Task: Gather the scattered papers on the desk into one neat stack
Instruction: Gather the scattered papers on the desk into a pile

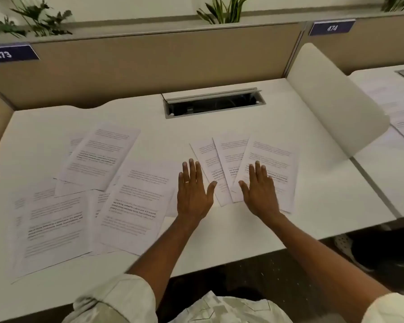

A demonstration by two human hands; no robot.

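Observation:
Printed white papers lie scattered over the white desk [219, 241]. A fanned group of three sheets [268, 155] lies right of centre. Several overlapping sheets [131, 206] cover the left half, one large sheet [51, 229] nearest the front left edge and another [103, 155] farther back. My left hand [193, 192] is flat with fingers spread, palm down, between the two groups, its thumb reaching the leftmost fanned sheet. My right hand [259, 192] lies flat and spread on the rightmost fanned sheet. Neither hand holds anything.
An open cable tray [214, 103] is set into the desk at the back centre. A beige partition [149, 64] bounds the rear. A curved white divider [331, 101] stands on the right, with a neighbouring desk and more papers [394, 108] beyond it.

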